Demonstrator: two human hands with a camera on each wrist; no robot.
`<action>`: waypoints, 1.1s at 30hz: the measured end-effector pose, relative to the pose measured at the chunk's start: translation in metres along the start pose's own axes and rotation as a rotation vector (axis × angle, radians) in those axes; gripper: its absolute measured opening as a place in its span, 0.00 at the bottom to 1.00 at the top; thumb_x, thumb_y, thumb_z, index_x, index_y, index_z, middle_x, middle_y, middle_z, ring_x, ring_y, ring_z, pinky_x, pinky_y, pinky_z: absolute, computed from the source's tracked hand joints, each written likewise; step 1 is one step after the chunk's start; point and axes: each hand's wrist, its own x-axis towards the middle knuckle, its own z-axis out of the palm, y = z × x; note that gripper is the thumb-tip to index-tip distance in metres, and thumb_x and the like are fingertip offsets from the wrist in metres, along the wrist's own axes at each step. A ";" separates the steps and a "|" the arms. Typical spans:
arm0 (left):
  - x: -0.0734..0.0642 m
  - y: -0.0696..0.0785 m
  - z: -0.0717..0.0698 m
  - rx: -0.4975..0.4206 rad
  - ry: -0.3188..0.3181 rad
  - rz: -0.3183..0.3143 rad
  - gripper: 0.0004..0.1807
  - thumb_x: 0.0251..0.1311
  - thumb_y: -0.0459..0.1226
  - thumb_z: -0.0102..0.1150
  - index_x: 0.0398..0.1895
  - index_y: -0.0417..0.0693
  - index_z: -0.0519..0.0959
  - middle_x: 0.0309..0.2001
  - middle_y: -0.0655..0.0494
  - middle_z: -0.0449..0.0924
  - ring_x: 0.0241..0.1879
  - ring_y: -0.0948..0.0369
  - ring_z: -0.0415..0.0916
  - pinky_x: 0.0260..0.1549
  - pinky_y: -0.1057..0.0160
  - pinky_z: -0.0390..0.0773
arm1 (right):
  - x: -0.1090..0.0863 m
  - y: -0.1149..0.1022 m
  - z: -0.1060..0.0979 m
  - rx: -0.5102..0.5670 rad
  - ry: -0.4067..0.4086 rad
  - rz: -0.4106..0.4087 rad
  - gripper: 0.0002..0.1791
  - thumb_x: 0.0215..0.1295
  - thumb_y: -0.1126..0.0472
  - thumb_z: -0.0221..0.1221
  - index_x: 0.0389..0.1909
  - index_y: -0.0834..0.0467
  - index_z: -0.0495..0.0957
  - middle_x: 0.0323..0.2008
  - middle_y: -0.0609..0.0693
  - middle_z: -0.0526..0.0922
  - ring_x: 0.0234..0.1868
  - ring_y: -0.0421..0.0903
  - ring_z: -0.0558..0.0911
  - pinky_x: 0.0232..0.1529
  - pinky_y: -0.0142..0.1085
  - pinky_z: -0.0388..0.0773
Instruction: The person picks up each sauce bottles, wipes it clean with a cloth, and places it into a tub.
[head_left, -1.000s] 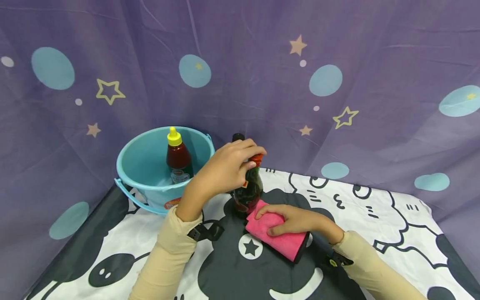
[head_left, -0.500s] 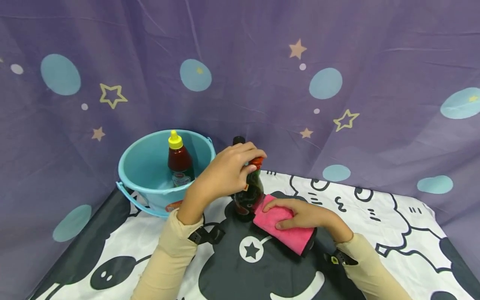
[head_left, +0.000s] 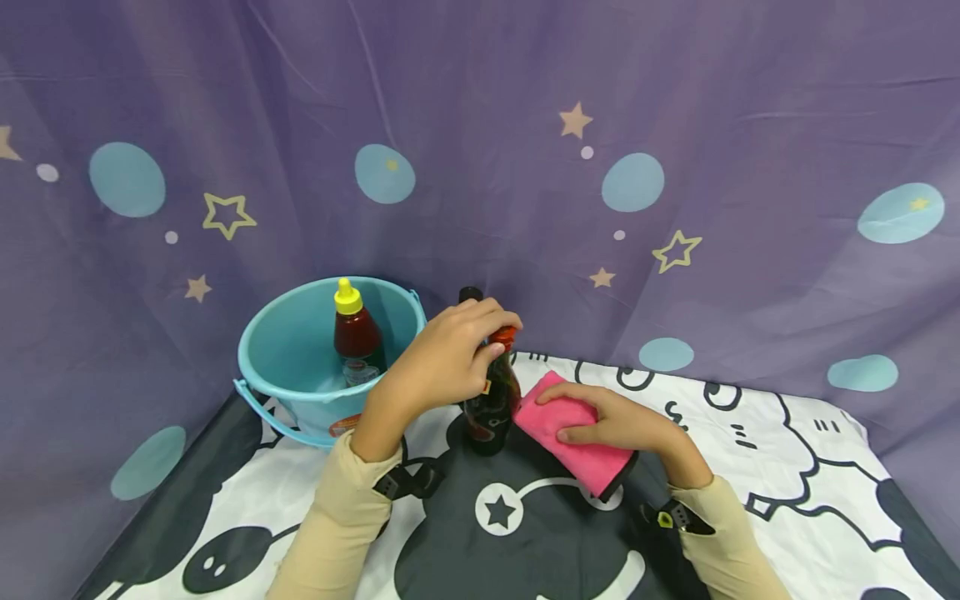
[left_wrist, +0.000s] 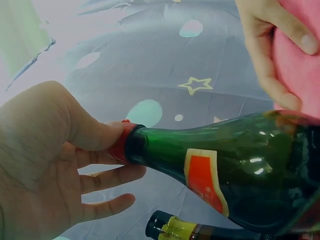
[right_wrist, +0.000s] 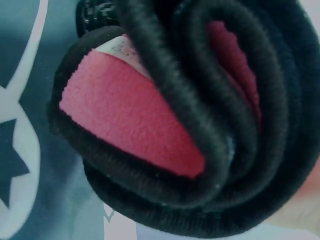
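A green glass sauce bottle (head_left: 491,408) with a red cap and a small red-orange neck label stands on the cloth-covered surface. My left hand (head_left: 442,354) pinches its cap from above; in the left wrist view, thumb and fingers are on the red cap (left_wrist: 120,142). My right hand (head_left: 615,421) grips a folded pink towel (head_left: 570,433) with dark edging, close to the bottle's right side. Whether the towel touches the glass is unclear. In the right wrist view the rolled layers of the towel (right_wrist: 135,115) fill most of the frame and hide the fingers.
Behind my left hand stands a second bottle with a black cap (head_left: 470,293), mostly hidden. A light blue bucket (head_left: 258,387) at the left holds a red-brown squeeze bottle (head_left: 357,337) with a yellow tip. A purple patterned curtain (head_left: 480,100) hangs at the back.
My right hand and the towel have shifted up and rightward, from the bottle's base along its right side. My left hand stays on the cap. The head view has tilted slightly.
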 end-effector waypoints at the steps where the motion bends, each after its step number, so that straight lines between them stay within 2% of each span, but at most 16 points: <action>1: -0.002 0.000 0.000 0.002 -0.001 0.000 0.13 0.70 0.34 0.58 0.56 0.50 0.80 0.49 0.57 0.79 0.46 0.58 0.73 0.52 0.55 0.77 | -0.001 0.000 -0.001 0.010 0.006 0.001 0.24 0.69 0.55 0.65 0.65 0.46 0.74 0.57 0.51 0.78 0.38 0.42 0.81 0.46 0.36 0.78; 6: -0.006 -0.001 0.001 0.061 -0.030 0.015 0.14 0.73 0.40 0.56 0.58 0.49 0.77 0.49 0.56 0.77 0.46 0.58 0.70 0.48 0.57 0.76 | -0.005 -0.004 -0.005 0.042 0.025 0.010 0.25 0.69 0.55 0.65 0.65 0.47 0.73 0.57 0.53 0.77 0.32 0.44 0.83 0.41 0.36 0.81; 9: -0.004 0.000 0.001 0.196 -0.050 0.052 0.14 0.76 0.44 0.52 0.57 0.50 0.76 0.49 0.56 0.76 0.46 0.57 0.70 0.47 0.57 0.76 | -0.007 -0.008 -0.008 0.035 0.033 0.006 0.25 0.69 0.56 0.65 0.65 0.47 0.73 0.57 0.54 0.77 0.32 0.44 0.83 0.41 0.36 0.81; 13: -0.001 0.001 -0.003 0.403 -0.063 0.136 0.14 0.78 0.47 0.47 0.54 0.50 0.76 0.47 0.55 0.76 0.45 0.56 0.72 0.45 0.57 0.77 | -0.008 -0.012 -0.011 0.030 0.047 -0.011 0.25 0.68 0.57 0.65 0.65 0.48 0.73 0.54 0.54 0.77 0.34 0.45 0.83 0.41 0.37 0.81; 15: 0.000 0.001 -0.006 0.475 -0.071 0.178 0.14 0.78 0.47 0.47 0.53 0.50 0.75 0.45 0.55 0.75 0.42 0.57 0.73 0.42 0.58 0.77 | -0.008 -0.015 -0.012 0.034 0.050 -0.020 0.25 0.68 0.57 0.65 0.65 0.47 0.73 0.53 0.53 0.77 0.37 0.46 0.83 0.41 0.37 0.82; 18: -0.001 -0.001 -0.011 0.537 -0.102 0.226 0.15 0.78 0.49 0.46 0.52 0.49 0.74 0.43 0.55 0.74 0.40 0.58 0.73 0.39 0.59 0.77 | -0.010 -0.019 -0.012 0.043 0.050 -0.027 0.26 0.68 0.57 0.65 0.66 0.47 0.73 0.53 0.54 0.76 0.39 0.47 0.82 0.41 0.38 0.82; 21: -0.001 -0.003 -0.014 0.549 -0.149 0.254 0.15 0.79 0.49 0.45 0.51 0.49 0.73 0.41 0.55 0.72 0.39 0.58 0.71 0.38 0.60 0.75 | -0.014 -0.021 -0.011 0.051 0.052 -0.026 0.26 0.68 0.57 0.65 0.66 0.47 0.72 0.54 0.55 0.76 0.40 0.48 0.82 0.40 0.38 0.83; 27: 0.008 -0.003 -0.015 0.488 -0.230 0.280 0.15 0.79 0.50 0.42 0.48 0.51 0.71 0.40 0.57 0.69 0.40 0.59 0.67 0.38 0.61 0.70 | -0.024 -0.022 -0.011 0.060 0.063 -0.059 0.26 0.69 0.58 0.65 0.67 0.49 0.72 0.55 0.57 0.76 0.39 0.47 0.82 0.40 0.38 0.82; 30: 0.008 -0.003 -0.016 0.473 -0.234 0.292 0.15 0.79 0.51 0.41 0.45 0.52 0.71 0.38 0.58 0.69 0.39 0.60 0.66 0.40 0.62 0.68 | -0.026 -0.023 -0.012 0.067 0.064 -0.081 0.26 0.69 0.59 0.64 0.67 0.50 0.72 0.57 0.58 0.75 0.39 0.47 0.82 0.40 0.37 0.82; 33: 0.004 -0.003 -0.018 0.462 -0.193 0.296 0.14 0.79 0.51 0.42 0.44 0.52 0.72 0.37 0.59 0.69 0.38 0.61 0.65 0.41 0.62 0.67 | -0.027 -0.026 -0.011 0.085 0.062 -0.074 0.27 0.69 0.59 0.65 0.67 0.50 0.72 0.56 0.59 0.76 0.37 0.47 0.83 0.38 0.38 0.83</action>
